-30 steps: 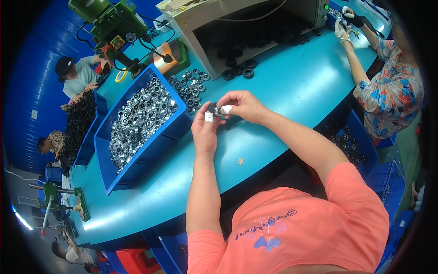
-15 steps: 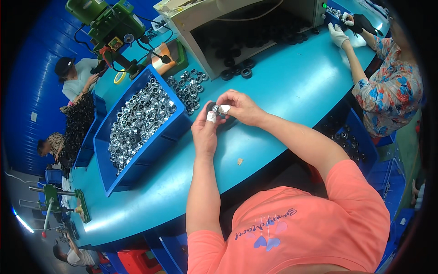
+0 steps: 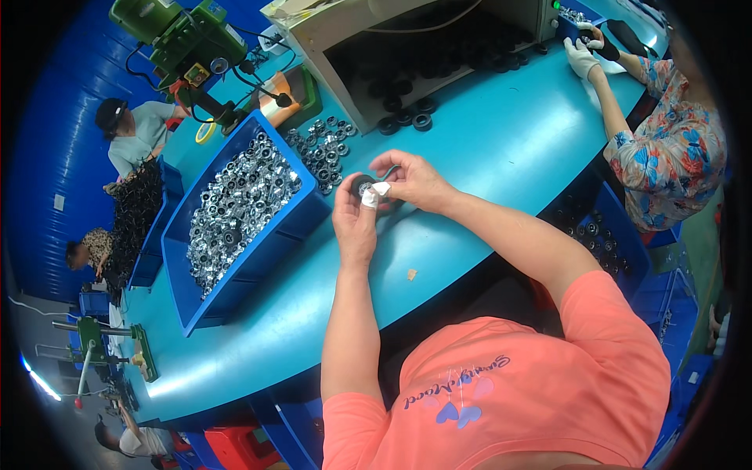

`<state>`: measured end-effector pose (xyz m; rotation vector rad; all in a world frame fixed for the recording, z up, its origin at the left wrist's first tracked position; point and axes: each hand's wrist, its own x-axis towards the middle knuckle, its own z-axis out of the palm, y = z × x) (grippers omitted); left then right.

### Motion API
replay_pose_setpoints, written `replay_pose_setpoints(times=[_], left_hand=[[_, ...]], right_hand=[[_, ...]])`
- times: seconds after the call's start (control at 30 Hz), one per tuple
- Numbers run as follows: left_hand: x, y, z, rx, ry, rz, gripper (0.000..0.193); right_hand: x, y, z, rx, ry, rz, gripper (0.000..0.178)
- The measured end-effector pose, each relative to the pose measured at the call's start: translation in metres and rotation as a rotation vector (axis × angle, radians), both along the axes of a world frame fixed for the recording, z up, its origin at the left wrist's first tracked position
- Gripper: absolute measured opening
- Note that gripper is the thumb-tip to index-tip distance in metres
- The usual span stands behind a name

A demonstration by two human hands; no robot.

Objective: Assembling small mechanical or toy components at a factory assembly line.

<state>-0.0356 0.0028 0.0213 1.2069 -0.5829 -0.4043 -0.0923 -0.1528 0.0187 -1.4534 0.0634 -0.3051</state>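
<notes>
Small black ring part point(image 3: 363, 185) pinched between left hand point(image 3: 355, 222) and right hand point(image 3: 413, 180), both closed on it, above the teal table point(image 3: 501, 141) just right of the blue bin's point(image 3: 258, 258) near corner.

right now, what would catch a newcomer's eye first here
Most likely the long blue bin, heaped with shiny metal parts, on the turquoise table to the person's left. Next, at the centre, the left hand and right hand meet over a small dark round part, a white-wrapped thumb pressed on it. Behind the bin stands a green machine.
</notes>
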Motion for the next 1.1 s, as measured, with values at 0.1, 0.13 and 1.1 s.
replay_pose_setpoints(times=[0.1,0.13,1.1], left_hand=[[0.008,0.004,-0.009,-0.019,0.052,-0.019,0.035],[0.009,0.004,-0.01,-0.045,0.088,-0.021,0.034],[0.001,0.005,0.0,0.109,-0.116,0.061,0.031]], right_hand=[[-0.001,-0.003,0.005,0.107,0.04,0.109,0.037],[-0.001,-0.004,0.006,0.147,0.046,0.15,0.038],[-0.006,-0.003,0.005,0.281,0.04,0.145,0.021]])
